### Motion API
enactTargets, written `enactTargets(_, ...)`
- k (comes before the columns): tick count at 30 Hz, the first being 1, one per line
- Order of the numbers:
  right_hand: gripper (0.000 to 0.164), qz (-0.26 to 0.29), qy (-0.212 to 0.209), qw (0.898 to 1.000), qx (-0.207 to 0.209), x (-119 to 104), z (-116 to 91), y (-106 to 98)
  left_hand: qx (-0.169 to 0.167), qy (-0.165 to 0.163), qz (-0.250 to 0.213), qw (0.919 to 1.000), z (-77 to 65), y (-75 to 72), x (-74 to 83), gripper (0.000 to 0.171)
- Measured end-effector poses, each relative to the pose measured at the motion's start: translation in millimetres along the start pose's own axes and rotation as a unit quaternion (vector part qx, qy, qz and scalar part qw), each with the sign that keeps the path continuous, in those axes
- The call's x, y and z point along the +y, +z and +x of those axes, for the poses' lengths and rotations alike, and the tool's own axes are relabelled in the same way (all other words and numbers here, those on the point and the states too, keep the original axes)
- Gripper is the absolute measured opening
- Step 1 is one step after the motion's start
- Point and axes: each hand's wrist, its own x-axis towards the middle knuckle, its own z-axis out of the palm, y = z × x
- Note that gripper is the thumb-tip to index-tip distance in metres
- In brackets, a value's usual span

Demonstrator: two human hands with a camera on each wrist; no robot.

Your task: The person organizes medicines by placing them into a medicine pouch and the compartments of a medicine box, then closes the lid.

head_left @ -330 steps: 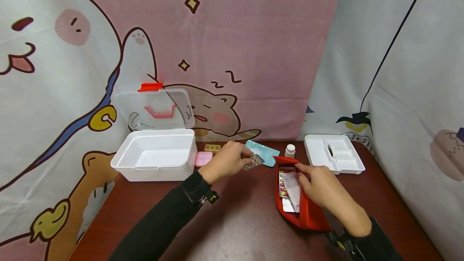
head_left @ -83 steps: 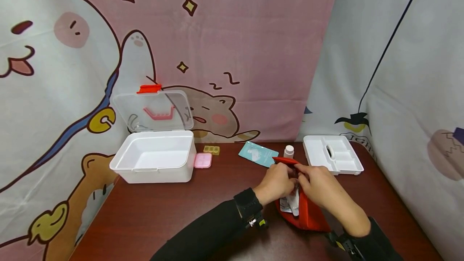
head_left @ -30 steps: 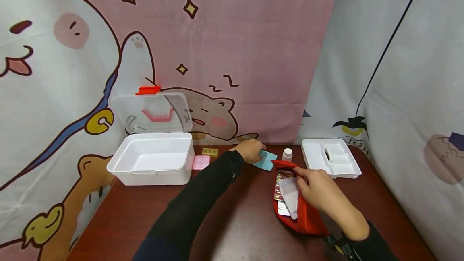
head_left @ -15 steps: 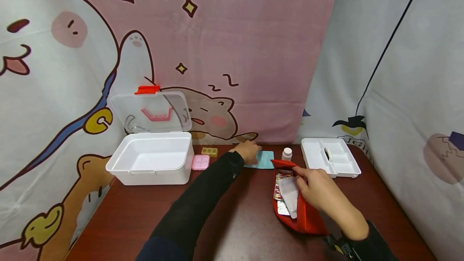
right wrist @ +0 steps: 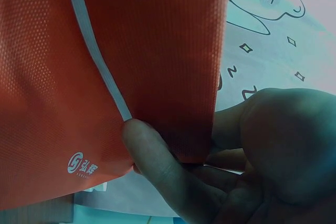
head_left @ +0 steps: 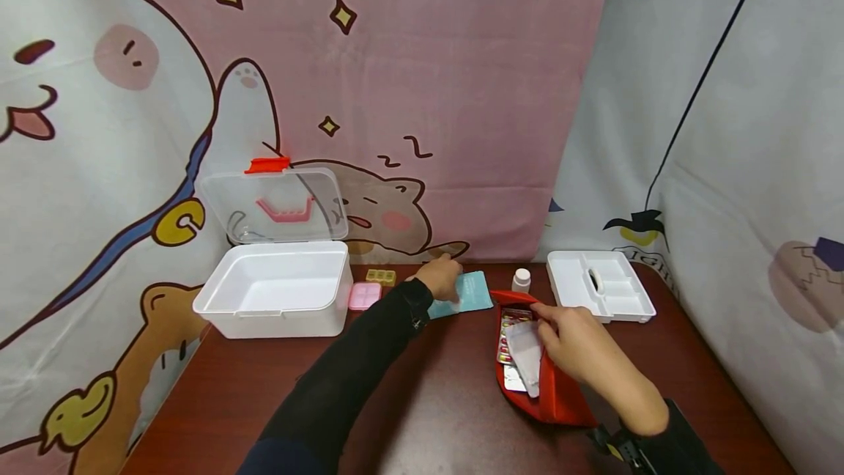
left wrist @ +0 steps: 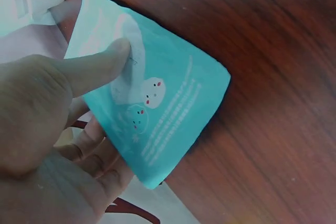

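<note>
With the thumb on its printed face and the fingers underneath, my left hand [head_left: 438,277] pinches a flat teal packet [head_left: 473,292] near the back of the desk. In the left wrist view the packet [left wrist: 173,93] shows pale lettering and small cartoon faces. My right hand [head_left: 580,339] grips the upper edge of a red zip pouch [head_left: 567,398], keeping its mouth apart. Inside lie a colourful blister pack [head_left: 506,343] and a white packet [head_left: 524,354]. From the right wrist, the pouch's outside [right wrist: 152,66] shows a grey strip and a white logo.
Behind the pouch stands a small white bottle [head_left: 521,281]. At right is a white compartment tray [head_left: 636,299]. A white box [head_left: 277,321] with its clear lid [head_left: 290,189] raised stands left, beside pink [head_left: 365,296] and yellow [head_left: 381,277] cases.
Earlier my left hand held a silvery blister pack, then reached into the pouch. It has since taken the teal packet and shifted it slightly left. My right hand has stayed on the pouch.
</note>
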Motion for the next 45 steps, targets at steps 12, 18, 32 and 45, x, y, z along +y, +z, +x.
enactTargets(12, 0.040, 0.001, 0.001, 1.000, 0.000, 0, 0, 1, 0.118, -0.039, -0.107, 0.9864, 8.9, 16.0, -44.4, 0.018)
enactTargets(18, 0.041, 0.005, 0.004, 1.000, -0.007, 0, 1, -1, 0.146, -0.054, -0.169, 0.9733, -33.7, -9.0, -27.9, 0.012)
enactTargets(32, 0.040, -0.006, 0.000, 1.000, -0.001, 3, 1, -1, 0.215, -0.019, -0.325, 0.9206, -76.0, -33.5, -17.5, 0.018)
enactTargets(45, 0.043, 0.006, 0.016, 1.000, -0.024, 2, 2, -2, 0.182, 0.022, -0.409, 0.8940, -113.9, -40.6, -4.5, 0.013)
